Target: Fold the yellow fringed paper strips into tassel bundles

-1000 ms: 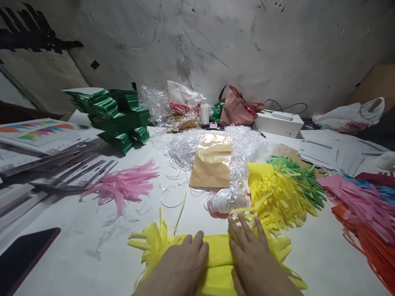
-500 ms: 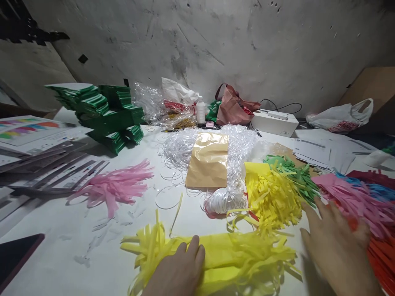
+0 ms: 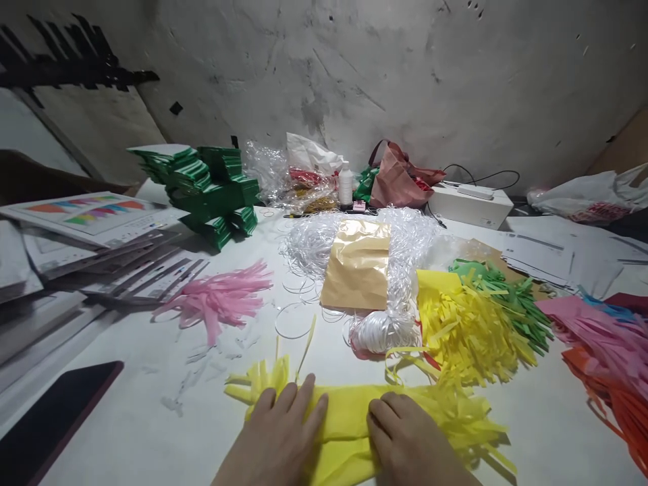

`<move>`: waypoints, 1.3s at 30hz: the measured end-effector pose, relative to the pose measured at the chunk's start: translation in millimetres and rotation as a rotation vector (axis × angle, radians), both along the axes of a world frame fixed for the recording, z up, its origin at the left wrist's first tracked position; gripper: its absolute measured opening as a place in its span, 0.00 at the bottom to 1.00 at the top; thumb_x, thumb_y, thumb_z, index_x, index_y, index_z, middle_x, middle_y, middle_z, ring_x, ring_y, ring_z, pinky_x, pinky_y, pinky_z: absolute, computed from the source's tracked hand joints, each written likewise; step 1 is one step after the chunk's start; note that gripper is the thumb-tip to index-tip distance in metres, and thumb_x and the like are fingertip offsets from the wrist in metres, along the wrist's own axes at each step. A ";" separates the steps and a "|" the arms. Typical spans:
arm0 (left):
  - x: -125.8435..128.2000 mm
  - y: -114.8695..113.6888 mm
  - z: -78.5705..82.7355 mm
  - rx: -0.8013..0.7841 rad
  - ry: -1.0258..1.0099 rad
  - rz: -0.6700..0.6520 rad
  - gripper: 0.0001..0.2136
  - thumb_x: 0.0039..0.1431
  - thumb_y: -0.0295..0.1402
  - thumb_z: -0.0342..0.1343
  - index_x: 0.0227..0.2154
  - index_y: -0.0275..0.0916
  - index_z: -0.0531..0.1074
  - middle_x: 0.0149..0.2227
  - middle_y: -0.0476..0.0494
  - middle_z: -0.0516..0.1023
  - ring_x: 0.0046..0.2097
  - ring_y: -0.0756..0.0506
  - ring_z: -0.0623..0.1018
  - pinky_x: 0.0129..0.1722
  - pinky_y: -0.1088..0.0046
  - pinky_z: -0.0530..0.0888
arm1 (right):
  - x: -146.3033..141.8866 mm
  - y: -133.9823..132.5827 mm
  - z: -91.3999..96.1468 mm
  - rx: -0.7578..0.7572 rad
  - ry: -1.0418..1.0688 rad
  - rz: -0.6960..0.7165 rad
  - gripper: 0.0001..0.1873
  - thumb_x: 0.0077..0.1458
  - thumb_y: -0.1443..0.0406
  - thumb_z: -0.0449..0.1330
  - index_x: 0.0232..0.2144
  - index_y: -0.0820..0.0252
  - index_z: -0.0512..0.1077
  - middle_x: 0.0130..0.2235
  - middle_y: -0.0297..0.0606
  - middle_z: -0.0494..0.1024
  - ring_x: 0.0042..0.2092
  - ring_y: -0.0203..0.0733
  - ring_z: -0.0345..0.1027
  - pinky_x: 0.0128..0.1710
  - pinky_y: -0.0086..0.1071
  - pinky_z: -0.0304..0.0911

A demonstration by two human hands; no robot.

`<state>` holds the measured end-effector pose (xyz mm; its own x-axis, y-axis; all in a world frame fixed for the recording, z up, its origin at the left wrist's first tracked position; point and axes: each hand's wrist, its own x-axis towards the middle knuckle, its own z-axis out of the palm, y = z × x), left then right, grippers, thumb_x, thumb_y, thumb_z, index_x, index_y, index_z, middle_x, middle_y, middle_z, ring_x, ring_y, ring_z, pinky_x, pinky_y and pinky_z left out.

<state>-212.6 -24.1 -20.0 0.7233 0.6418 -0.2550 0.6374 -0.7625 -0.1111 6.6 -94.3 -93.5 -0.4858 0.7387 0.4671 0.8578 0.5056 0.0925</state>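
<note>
Both hands lie palm-down on a yellow fringed tissue-paper strip (image 3: pixel 349 422) at the near edge of the white worktop (image 3: pixel 126 405): the left hand (image 3: pixel 276 442) rests flat with fingers stretched over its left part, its grip holding nothing, while the right hand (image 3: pixel 410 442) presses just right of the strip's middle with fingers curled under at the knuckles, and whether it pinches the paper cannot be told. Beyond the strip sit a coil of white ribbon (image 3: pixel 377 331) and a pile of yellow fringe (image 3: pixel 466 331), with a pink tassel (image 3: pixel 223 300) to the far left and a dark tablet (image 3: pixel 55 415) near left
</note>
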 end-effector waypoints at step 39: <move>8.6 19.6 -45.6 -0.002 -0.533 -0.273 0.10 0.59 0.18 0.53 0.34 0.42 0.69 0.36 0.49 0.78 0.36 0.43 0.73 0.37 0.64 0.64 | 31.7 -4.3 11.3 0.016 0.238 -0.136 0.10 0.57 0.73 0.59 0.27 0.56 0.66 0.30 0.32 0.71 0.33 0.42 0.61 0.45 0.39 0.51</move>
<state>-204.0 -4.4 -65.6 0.8904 0.4149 0.1872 0.3862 -0.9063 0.1717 38.3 -98.7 -82.1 -0.2575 0.7814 0.5684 0.9164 0.3841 -0.1129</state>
